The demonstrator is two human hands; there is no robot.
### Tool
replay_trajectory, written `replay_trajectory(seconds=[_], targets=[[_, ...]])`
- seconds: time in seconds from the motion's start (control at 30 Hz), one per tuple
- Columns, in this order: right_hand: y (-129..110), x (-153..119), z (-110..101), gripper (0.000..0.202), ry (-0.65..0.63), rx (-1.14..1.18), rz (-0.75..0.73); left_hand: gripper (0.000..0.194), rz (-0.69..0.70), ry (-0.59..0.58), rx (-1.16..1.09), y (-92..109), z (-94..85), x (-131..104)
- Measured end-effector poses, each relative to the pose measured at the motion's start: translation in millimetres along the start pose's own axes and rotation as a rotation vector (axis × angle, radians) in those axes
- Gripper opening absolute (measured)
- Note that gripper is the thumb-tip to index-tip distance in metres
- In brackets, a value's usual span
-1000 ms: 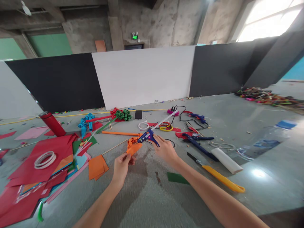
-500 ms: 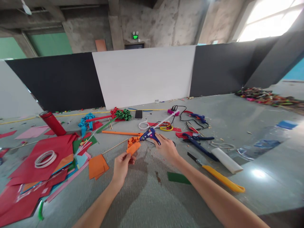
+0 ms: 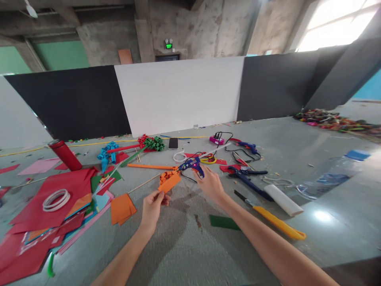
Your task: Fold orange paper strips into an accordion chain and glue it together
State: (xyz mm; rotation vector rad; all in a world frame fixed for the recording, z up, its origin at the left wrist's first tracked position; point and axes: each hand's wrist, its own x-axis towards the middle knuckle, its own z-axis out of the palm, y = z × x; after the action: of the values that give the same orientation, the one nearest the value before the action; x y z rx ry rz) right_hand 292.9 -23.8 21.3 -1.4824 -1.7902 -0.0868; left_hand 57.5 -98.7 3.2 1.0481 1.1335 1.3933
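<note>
My left hand (image 3: 153, 208) pinches a small orange paper piece (image 3: 170, 183) between thumb and fingers. Curled orange paper strips (image 3: 166, 177) show just behind that piece. In my right hand (image 3: 210, 183) is a blue glue gun (image 3: 192, 163), its nozzle pointing left, close to the far edge of the orange piece; whether they touch cannot be made out. A white glue stick (image 3: 218, 149) sticks out of the gun's back. An orange rolled stick (image 3: 149, 166) lies on the floor beyond my left hand.
Orange sheets (image 3: 122, 208) and a red paper stack (image 3: 64, 204) lie left, near a red bottle (image 3: 66, 155). At right are a yellow-handled knife (image 3: 275, 220), blue pliers (image 3: 253, 183), a white roll (image 3: 283, 200) and another glue gun (image 3: 248, 147). Green paper (image 3: 224, 222) lies near my right forearm.
The glue gun in my right hand has shifted right and a little up, and its angle has changed. The orange piece in my left hand has turned and shows more of its face.
</note>
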Motion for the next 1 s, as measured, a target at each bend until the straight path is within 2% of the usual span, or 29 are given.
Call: replay_trajectory(seconds=[0.13,0.27,0.67,1.0], targets=[[-2.3,4.0,-6.2,0.047,0.035,0.084,0.149,0.03,-0.012,0.02,-0.051,-3.0,-2.1,1.6],[-3.6,4.8,-10.2,0.05,0.086,0.131,0.171,0.033,-0.006,0.034,-0.092,-6.3,-5.1,4.5],[-7.2,-3.5,-12.7,0.023,0.187,0.238,-0.112,0.036,-0.039,0.046,-0.143,-9.7,-7.0,5.9],[-3.8,-3.9,-9.2,0.021,0.189,0.205,-0.173,0.035,-0.032,0.073,-0.141,-8.2,-6.2,6.2]])
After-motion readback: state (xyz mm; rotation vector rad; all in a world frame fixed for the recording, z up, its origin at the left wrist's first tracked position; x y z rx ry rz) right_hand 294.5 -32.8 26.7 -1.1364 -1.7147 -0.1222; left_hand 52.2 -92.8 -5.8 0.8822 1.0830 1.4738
